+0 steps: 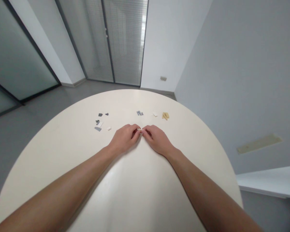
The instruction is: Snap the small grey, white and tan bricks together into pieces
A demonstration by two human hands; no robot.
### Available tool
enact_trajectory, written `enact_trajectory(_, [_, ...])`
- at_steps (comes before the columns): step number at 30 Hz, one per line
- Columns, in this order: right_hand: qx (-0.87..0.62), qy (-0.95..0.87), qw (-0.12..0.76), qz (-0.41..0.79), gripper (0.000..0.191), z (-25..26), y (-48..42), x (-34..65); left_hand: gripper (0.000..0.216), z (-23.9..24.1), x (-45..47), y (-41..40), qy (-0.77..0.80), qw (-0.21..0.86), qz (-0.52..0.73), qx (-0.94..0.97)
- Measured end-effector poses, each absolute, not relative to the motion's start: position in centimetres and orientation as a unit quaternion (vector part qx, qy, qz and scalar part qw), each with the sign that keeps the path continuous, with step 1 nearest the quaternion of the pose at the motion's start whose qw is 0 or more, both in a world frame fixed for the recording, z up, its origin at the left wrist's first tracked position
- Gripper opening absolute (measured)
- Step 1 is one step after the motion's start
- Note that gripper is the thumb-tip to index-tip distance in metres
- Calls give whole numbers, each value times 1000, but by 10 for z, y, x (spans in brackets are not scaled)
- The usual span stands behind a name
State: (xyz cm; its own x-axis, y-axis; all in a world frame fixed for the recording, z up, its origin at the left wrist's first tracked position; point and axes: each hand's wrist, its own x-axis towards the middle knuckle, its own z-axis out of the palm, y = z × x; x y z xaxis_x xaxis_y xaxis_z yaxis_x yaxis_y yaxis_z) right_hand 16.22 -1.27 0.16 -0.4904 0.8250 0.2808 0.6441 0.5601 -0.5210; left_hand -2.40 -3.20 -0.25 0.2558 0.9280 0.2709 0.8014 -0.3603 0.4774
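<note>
My left hand (127, 138) and my right hand (156, 138) meet over the middle of the white table, fingertips pinched together. Between them is a small white piece (140, 129), mostly covered by the fingers; it looks like a toy building piece, but its exact kind is too small to tell. Both hands are closed on it. Just beyond the fingers lie a few grey flat pieces (140, 113). Thin white pieces (155, 114) and a cluster of tan pieces (165, 116) are past my right hand. Left of my left hand sits a little white piece (109, 129).
Toward the left of the round white table (70, 154) are black pieces (100, 114), a smaller black piece (107, 114), a white flat piece (100, 124) and a long grey piece (98, 129). Behind the table stand glass partitions (125, 42) and a wall (169, 38).
</note>
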Motion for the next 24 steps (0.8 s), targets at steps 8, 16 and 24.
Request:
enact_trajectory(8, [-440, -842, 253, 181, 24, 1, -13, 162, 27, -3, -24, -31, 546, 130, 259, 787])
enact_trajectory(16, [-437, -844, 252, 183, 25, 1, -12, 162, 27, -1, -23, -32, 549, 121, 257, 786])
enact_trajectory(24, [-432, -844, 256, 187, 26, 2, -12, 161, 27, -3, -23, -30, 552, 106, 258, 786])
